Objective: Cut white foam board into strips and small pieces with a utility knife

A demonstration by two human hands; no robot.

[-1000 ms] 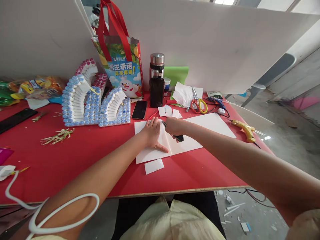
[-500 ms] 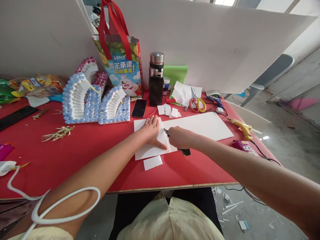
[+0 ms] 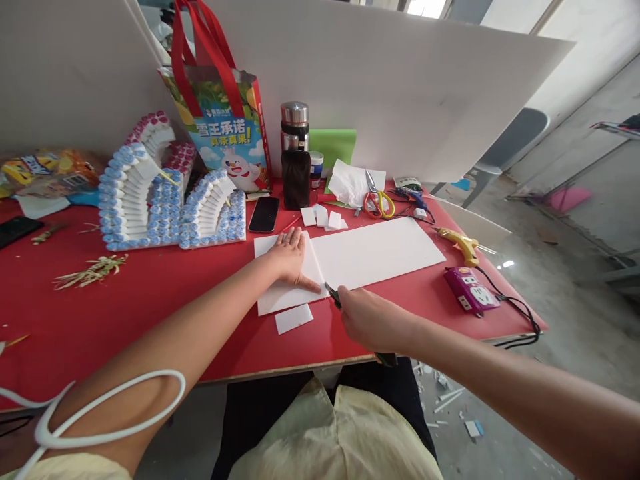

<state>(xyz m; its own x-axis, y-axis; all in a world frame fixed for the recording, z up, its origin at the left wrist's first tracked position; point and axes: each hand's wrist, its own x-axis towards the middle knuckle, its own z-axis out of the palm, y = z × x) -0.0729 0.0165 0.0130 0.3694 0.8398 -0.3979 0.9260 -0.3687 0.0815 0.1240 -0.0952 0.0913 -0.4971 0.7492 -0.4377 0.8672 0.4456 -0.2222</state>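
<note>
My left hand (image 3: pixel 290 259) lies flat, fingers spread, pressing down the left strip of a white foam sheet (image 3: pixel 380 250) on the red table (image 3: pixel 165 300). My right hand (image 3: pixel 367 321) is closed round a black utility knife (image 3: pixel 334 295), whose blade tip sits at the sheet's near edge, right beside my left thumb. A small white offcut (image 3: pixel 294 319) rests just in front of the sheet.
Behind the sheet lie small white foam pieces (image 3: pixel 323 218), a phone (image 3: pixel 264 214), scissors (image 3: pixel 375 198), a flask (image 3: pixel 294 127), a bag (image 3: pixel 220 127) and a bottle-cap model (image 3: pixel 165 200). A yellow glue gun (image 3: pixel 463 243) and purple power strip (image 3: pixel 470 290) sit right.
My right hand has drawn the knife toward me along the sheet, from the far part to its near edge. My left hand stays pressed on the foam. The view shifted right.
</note>
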